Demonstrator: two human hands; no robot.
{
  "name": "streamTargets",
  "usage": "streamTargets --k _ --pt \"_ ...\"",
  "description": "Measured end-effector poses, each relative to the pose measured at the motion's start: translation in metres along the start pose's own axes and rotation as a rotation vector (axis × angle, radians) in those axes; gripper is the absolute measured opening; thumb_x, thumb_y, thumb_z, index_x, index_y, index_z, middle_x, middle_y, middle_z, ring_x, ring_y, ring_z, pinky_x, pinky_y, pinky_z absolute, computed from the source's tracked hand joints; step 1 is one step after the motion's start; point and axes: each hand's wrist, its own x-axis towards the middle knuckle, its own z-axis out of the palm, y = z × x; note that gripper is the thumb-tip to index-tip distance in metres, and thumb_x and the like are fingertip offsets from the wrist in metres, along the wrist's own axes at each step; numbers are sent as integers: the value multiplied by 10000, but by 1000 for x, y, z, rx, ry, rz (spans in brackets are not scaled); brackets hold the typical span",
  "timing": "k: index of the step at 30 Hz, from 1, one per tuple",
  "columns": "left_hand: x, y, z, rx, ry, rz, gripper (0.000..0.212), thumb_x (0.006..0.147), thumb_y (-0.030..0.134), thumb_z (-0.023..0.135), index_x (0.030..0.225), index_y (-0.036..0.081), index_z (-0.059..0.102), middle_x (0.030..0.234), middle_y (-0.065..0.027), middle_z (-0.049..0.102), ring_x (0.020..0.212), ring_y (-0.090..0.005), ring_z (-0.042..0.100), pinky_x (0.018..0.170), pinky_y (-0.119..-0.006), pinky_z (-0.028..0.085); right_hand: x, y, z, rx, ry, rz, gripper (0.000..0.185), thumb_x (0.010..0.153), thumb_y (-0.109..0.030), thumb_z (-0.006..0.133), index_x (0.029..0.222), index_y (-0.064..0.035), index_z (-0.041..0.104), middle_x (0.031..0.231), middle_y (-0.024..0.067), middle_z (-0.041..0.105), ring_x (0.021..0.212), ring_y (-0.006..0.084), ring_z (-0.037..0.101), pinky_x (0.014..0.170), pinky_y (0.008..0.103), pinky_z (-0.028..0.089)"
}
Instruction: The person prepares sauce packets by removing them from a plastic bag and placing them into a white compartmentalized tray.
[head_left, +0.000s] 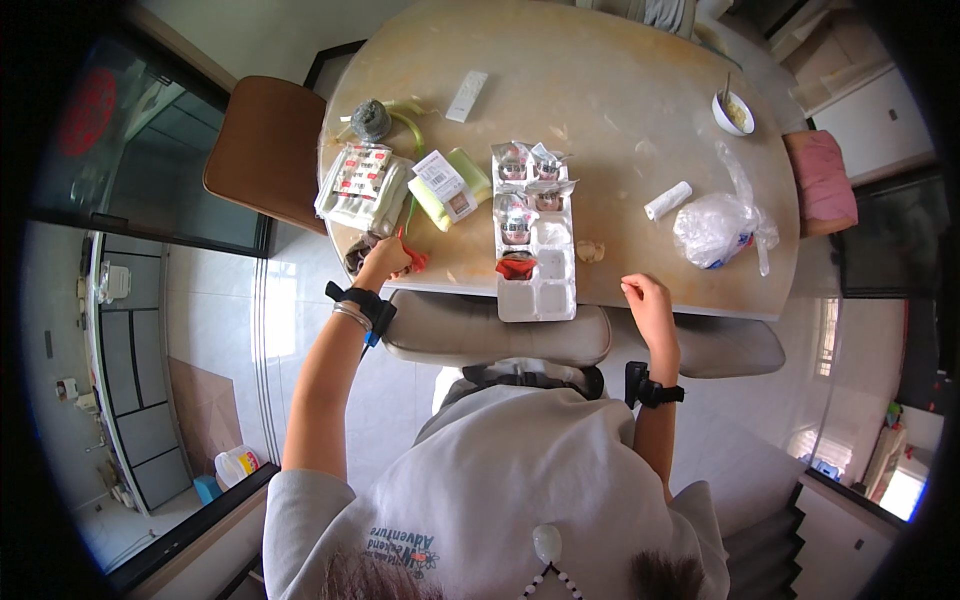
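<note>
My left hand (386, 259) reaches over the table's near left edge, fingers curled down at a crumpled red wrapper (415, 260). Whether it grips the wrapper is hidden by the fingers. A dark, patterned cloth-like bundle (358, 253) lies just left of that hand. My right hand (649, 296) is held at the table's front edge, fingers curled in with nothing visible in them. Between the hands stands a white compartment tray (555, 300), its near end jutting over the edge. Several of its cells hold clear-wrapped packs (515, 217); one cell holds a red-wrapped piece (516, 266).
A small tan item (590, 251) lies right of the tray. Farther right are a white roll (667, 201), a plastic bag (712, 229) and a bowl (733, 114). Leftward lie labelled green packs (450, 187), stacked white packs (360, 184) and a steel-wool scourer (370, 120). Stools (495, 326) stand at the front edge.
</note>
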Motion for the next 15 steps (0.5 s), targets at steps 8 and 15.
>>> streamTargets --k 8,15 --pt "-26 18 -22 -126 92 162 250 628 184 619 707 -54 618 606 -177 601 580 -267 626 530 -355 494 1 -7 3 -17 -32 5 96 785 -43 566 850 27 573 791 156 593 677 267 584 623 317 459" --pt "-63 12 -27 -362 264 183 243 649 166 632 781 -35 600 650 -179 596 604 -291 608 541 -360 465 3 -6 3 -4 -25 -13 97 789 -46 561 855 25 572 795 158 594 671 269 581 612 323 453"
